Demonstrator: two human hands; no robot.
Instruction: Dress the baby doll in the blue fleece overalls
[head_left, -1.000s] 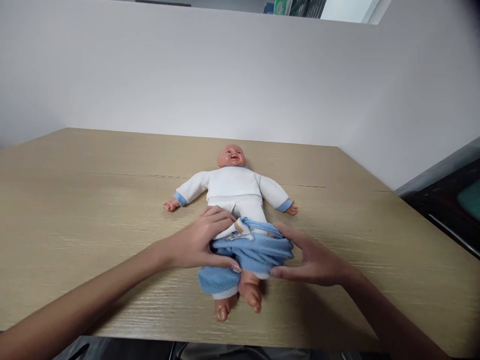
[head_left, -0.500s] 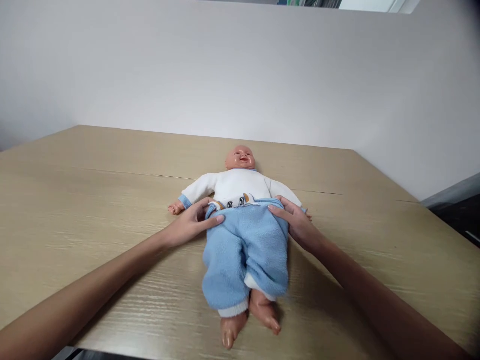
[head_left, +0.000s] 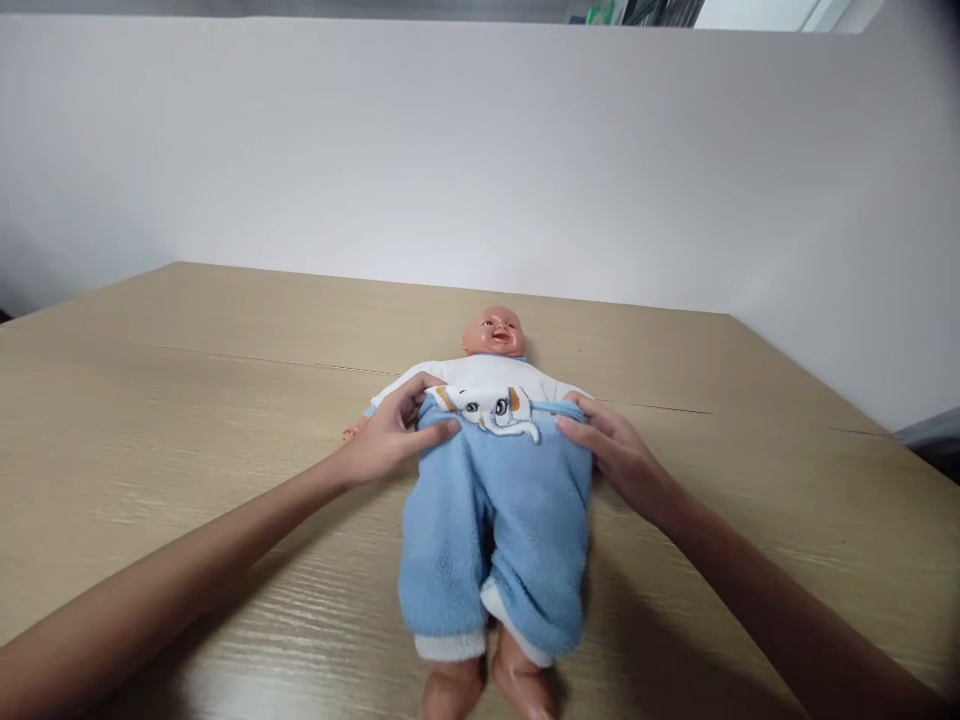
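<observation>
Blue pants are pulled up around the doll, elephant patch at the top, white shirt showing above. Left hand is pinching one side of the waistband, right hand has the other. Doll's lying face-up on a tan table, head toward the pale wall.

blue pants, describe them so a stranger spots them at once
On the pale wooden table lies a doll in a white top. Below it, the left hand and right hand grip the blue pants. Their blue colour and elephant face set them apart from the top.
</observation>
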